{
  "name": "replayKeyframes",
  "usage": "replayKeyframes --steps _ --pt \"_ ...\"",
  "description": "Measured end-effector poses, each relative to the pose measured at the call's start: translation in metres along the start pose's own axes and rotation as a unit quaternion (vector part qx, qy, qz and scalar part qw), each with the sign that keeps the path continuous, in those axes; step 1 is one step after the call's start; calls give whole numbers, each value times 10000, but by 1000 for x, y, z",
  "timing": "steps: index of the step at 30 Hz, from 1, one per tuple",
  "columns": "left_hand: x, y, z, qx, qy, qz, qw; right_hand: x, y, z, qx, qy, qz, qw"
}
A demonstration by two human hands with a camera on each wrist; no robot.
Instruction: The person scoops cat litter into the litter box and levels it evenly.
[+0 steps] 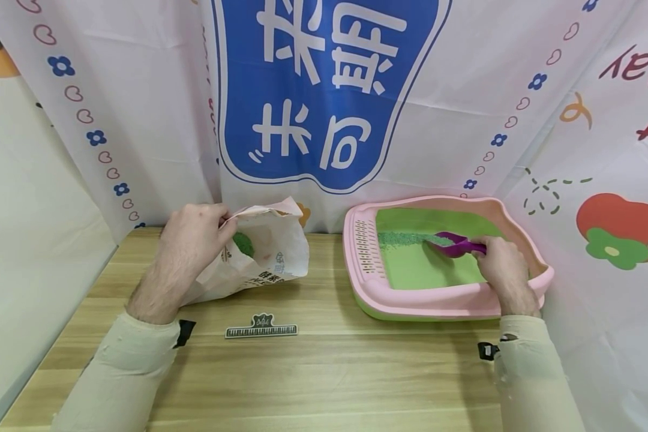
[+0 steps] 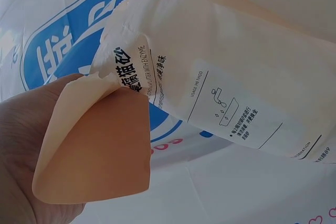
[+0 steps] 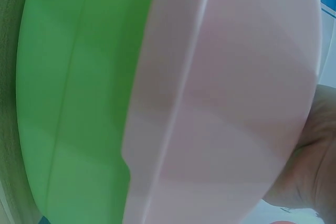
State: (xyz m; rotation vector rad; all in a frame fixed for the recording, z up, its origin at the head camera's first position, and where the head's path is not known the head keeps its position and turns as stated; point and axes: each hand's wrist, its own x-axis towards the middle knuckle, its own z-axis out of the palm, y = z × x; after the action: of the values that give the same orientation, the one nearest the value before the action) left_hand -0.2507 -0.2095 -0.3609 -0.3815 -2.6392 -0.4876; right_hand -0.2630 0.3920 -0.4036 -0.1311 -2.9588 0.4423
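At the back left, my left hand (image 1: 194, 243) grips the torn top edge of a white paper cat litter bag (image 1: 288, 255), whose mouth gapes and shows green litter (image 1: 243, 244) inside. Printed text on the bag faces the left wrist view. My right hand (image 1: 503, 267) reaches over the front rim of a pink and green litter box (image 1: 437, 303) and holds a purple scoop (image 1: 456, 247) by its handle. Green granules lie in the scoop, and a strip of green litter (image 1: 402, 239) stretches leftward from it across the box floor. In the right wrist view the box wall hides the scoop.
A black and white clip with a piano-key pattern (image 1: 261, 328) lies on the wooden table (image 1: 324, 378) in front of the bag. Behind stands a printed cloth (image 1: 453, 132), close to the far side of the bag and box.
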Motion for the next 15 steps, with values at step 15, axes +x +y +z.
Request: replayKeyframes --steps 15 --pt "-2 1 4 -73 161 -7 9998 -4 0 -6 -48 -19 -43 10000"
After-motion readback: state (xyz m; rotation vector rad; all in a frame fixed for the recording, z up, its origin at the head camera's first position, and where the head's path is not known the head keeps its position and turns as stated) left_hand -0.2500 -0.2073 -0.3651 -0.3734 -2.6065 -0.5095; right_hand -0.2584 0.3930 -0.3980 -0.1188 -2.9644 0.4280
